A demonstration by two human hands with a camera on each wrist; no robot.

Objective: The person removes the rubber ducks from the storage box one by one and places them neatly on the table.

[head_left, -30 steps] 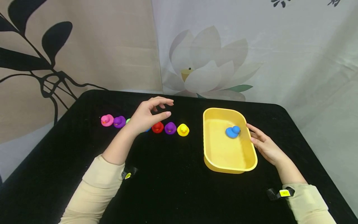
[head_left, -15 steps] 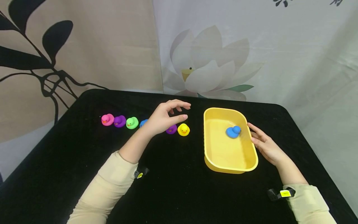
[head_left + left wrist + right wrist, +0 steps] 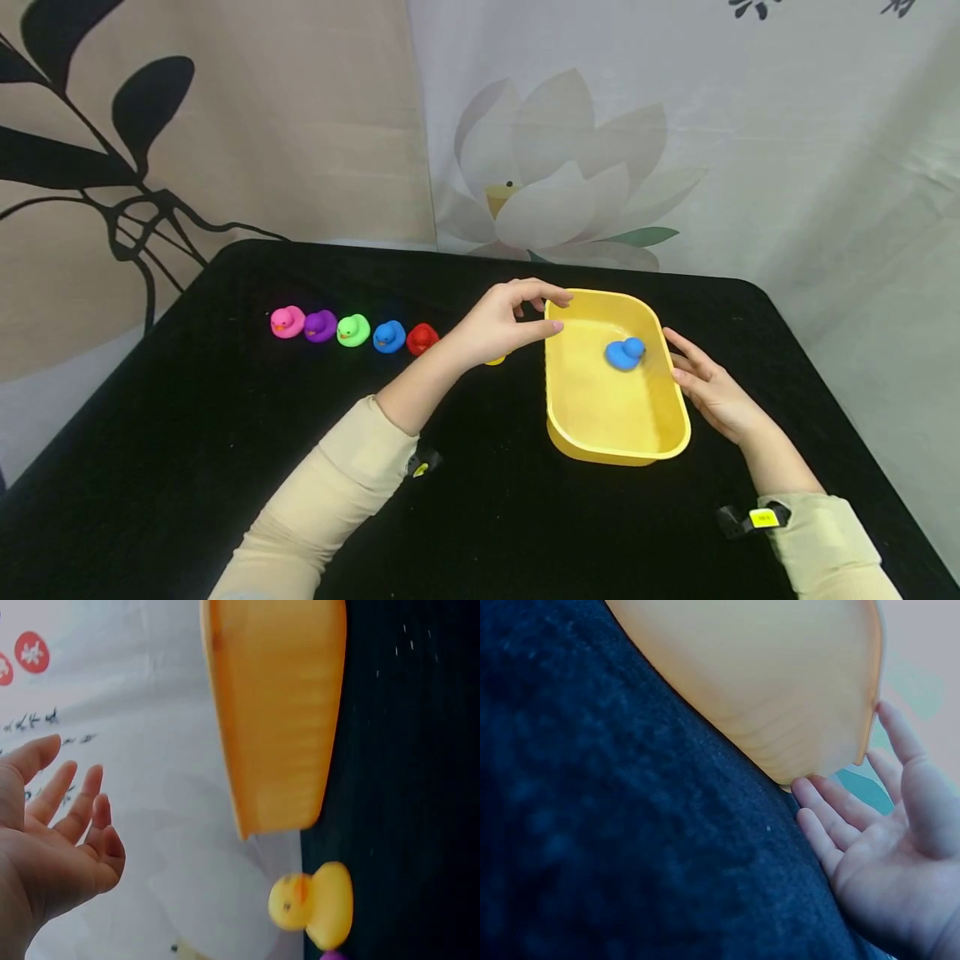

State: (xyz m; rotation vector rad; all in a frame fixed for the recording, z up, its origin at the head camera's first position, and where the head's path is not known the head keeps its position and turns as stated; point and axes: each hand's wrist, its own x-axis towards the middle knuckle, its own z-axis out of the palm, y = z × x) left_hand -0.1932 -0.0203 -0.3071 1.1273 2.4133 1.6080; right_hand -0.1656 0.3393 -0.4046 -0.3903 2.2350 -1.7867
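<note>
My left hand (image 3: 506, 325) hovers by the left rim of a yellow plastic bin (image 3: 600, 417), thumb and fingers apart with nothing between them. In the left wrist view the same hand (image 3: 56, 851) hangs clear of the bin's wall (image 3: 277, 712). Inside the bin lies a blue rubber duck (image 3: 624, 354). My right hand (image 3: 716, 396) touches the bin's right side with extended fingers; its fingertips (image 3: 802, 787) meet the outer wall in the right wrist view. A yellow rubber duck (image 3: 330, 907) stands near the bin, mostly hidden behind my left hand in the head view.
Left of the bin runs a row of rubber ducks: pink (image 3: 287, 322), purple (image 3: 320, 326), green (image 3: 353, 330), blue (image 3: 389, 337) and red (image 3: 422, 338). Another purple duck (image 3: 334, 956) barely shows. Black cloth (image 3: 150, 467) covers the table; a printed curtain (image 3: 787, 150) hangs behind.
My left hand has moved right, from above the duck row to the bin's left rim, uncovering the green, blue and red ducks. My right hand and the bin have stayed put.
</note>
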